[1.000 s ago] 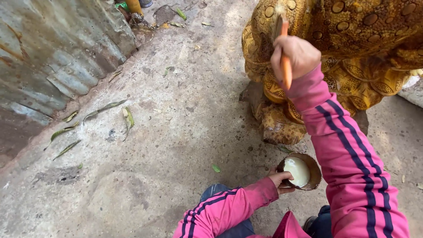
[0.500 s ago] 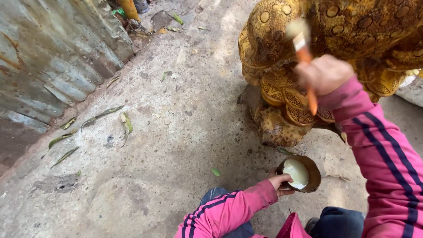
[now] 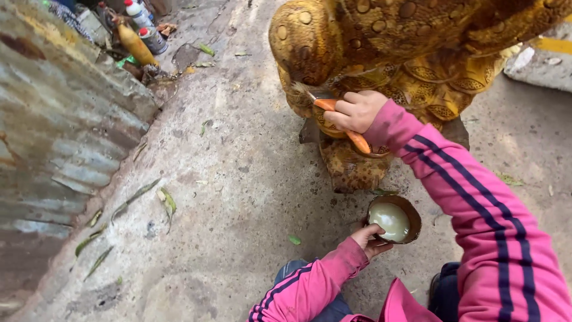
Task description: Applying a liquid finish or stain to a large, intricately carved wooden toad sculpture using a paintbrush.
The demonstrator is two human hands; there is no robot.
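The brush, with an orange handle and pale bristles, lies against the near left side of the large golden statue, low down by its coin-patterned base. The right hand has its grip clamped around the handle, with the bristles pointing left and touching the statue's surface. Near and a little right of that spot, a small brown bowl of pale cream liquid sits on the ground just in front of the statue's foot. The left hand has its fingers closed on the bowl's near left rim, steadying it. Both arms wear pink sleeves with dark stripes.

The step in hand looks like coating this lower patch of the statue with the liquid. By my judgement, the next move calls for an even stroke along the carved relief, then a short trip down to the bowl for a fresh load, with the bowl kept level so that nothing spills.

Further out, the concrete floor is rough and strewn with narrow green leaves. A rusty corrugated metal sheet runs along the left. At the far left corner stand some plastic bottles, with white and yellow ones among them
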